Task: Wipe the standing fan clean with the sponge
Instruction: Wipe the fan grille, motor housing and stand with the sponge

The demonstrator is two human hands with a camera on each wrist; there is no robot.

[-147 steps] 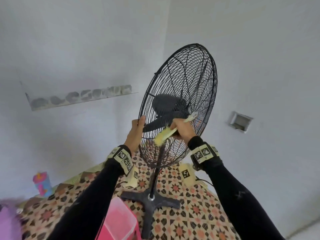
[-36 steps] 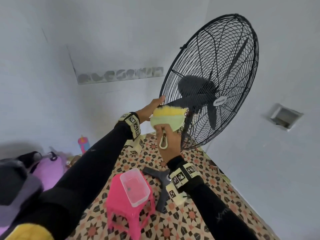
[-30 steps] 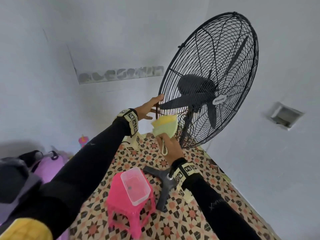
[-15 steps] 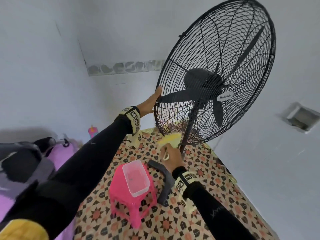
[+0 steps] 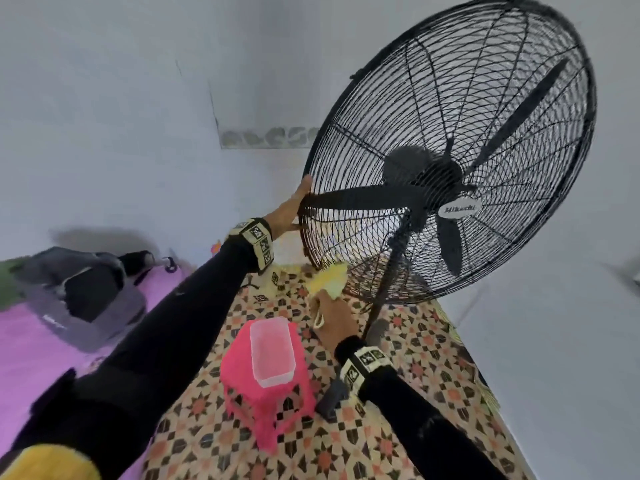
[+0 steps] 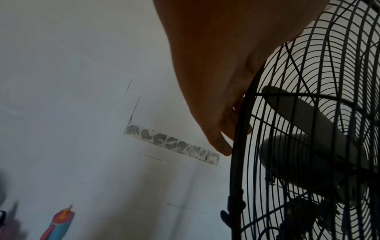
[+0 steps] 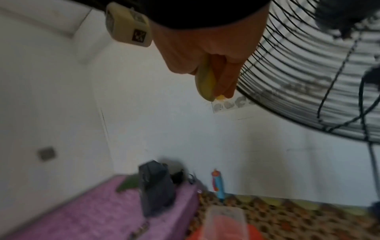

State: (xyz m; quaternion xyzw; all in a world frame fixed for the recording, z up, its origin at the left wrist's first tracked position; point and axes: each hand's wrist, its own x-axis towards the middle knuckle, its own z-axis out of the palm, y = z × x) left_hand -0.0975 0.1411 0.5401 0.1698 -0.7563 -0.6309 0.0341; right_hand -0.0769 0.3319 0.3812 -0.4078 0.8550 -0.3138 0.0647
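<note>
The black standing fan (image 5: pixel 450 150) stands on a patterned floor mat (image 5: pixel 415 341) near a white wall, its round wire guard tilted back and its blades at rest behind the grille; the left hand (image 5: pixel 289 211) lies against the guard's left rim, palm flat to the outer ring, and the left wrist view shows the fingers (image 6: pixel 224 129) reaching along the rim with the tips against the wire, though whether they curl round the ring cannot be told; the right hand (image 5: pixel 332 320) is lower, at the bottom edge of the guard just left of the fan's pole, and grips the yellow-and-green sponge (image 5: pixel 329 280), thumb on one face and fingers on the other, as the right wrist view shows; the sponge sits at the lowest wires of the grille, apparently touching them; a clear plastic container (image 5: pixel 272 351) rests on top of a pink plastic stool (image 5: pixel 263 400) on the mat, near the fan's base; a grey and black backpack (image 5: pixel 83 292) lies on a purple cover (image 5: pixel 27 344) to the left.
</note>
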